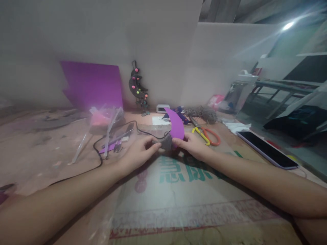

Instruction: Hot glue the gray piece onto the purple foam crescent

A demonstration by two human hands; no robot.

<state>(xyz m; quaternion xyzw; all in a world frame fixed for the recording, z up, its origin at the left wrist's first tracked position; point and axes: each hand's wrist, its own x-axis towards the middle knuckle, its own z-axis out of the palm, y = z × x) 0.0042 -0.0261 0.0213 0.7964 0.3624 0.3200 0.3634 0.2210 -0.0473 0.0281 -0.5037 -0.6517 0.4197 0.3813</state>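
A purple crescent-shaped cutout (pixel 177 125) stands up between my two hands, its pointed tip upward. Grey yarn (pixel 166 142) is wound around its lower left part. My left hand (pixel 139 149) is closed, thumb and fingers pinching the yarn-wrapped end. With thumb in front and fingers behind, my right hand (pixel 193 145) grips the crescent where bare purple meets the yarn. The fingers behind the piece are partly hidden. Just behind my right hand lie scissors (pixel 212 136) with orange and yellow handles, near a ball of grey yarn (pixel 209 115).
A grey crescent ornament with coloured dots (pixel 133 85) and purple sheets (pixel 95 85) lean at the wall. Glue sticks (pixel 109 131) and a black cord (pixel 95 149) lie left. A blue glue gun (pixel 180 115) sits behind the crescent, a phone (pixel 267 149) at right.
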